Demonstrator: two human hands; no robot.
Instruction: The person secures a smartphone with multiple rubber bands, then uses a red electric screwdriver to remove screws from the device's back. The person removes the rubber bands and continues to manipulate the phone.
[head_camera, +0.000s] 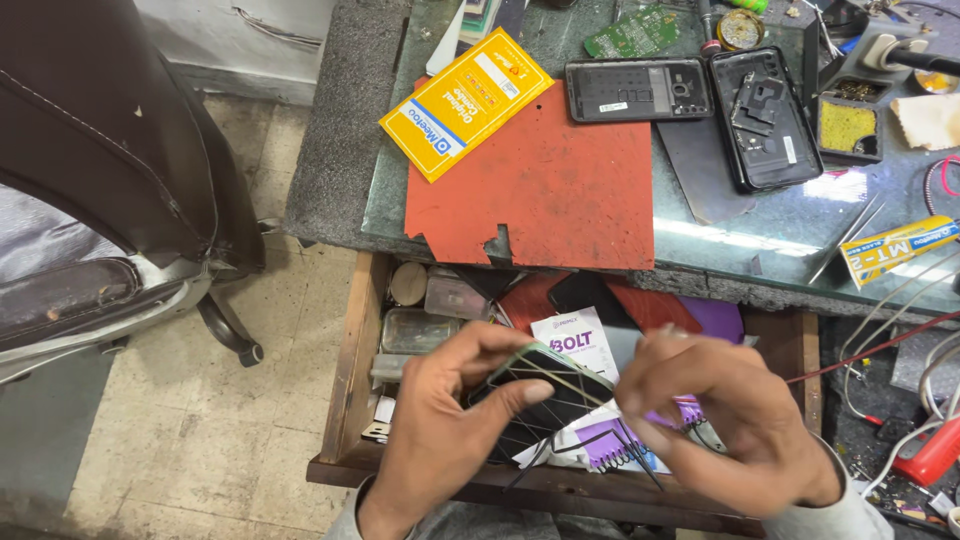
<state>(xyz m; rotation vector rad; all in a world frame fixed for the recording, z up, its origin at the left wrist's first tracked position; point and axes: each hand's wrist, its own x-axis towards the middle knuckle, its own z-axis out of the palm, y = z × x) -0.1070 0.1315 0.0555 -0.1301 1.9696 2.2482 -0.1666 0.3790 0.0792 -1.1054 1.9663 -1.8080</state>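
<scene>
Over the open drawer (345, 330), the left hand (440, 430) gripped a rubber-banded dark phone (550, 395); the right hand (730, 420) pinched, apparently, its bands.

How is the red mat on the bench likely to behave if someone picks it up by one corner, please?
The red mat looks thin and lies flat, so it would probably droop rather than stay stiff. Its torn front edge suggests it could rip further. The yellow box overlapping one corner would likely slide off.

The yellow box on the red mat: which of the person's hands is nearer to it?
Left. The left hand is below the yellow box, over the open drawer; the right hand is farther off to the right, at the same height.
</scene>
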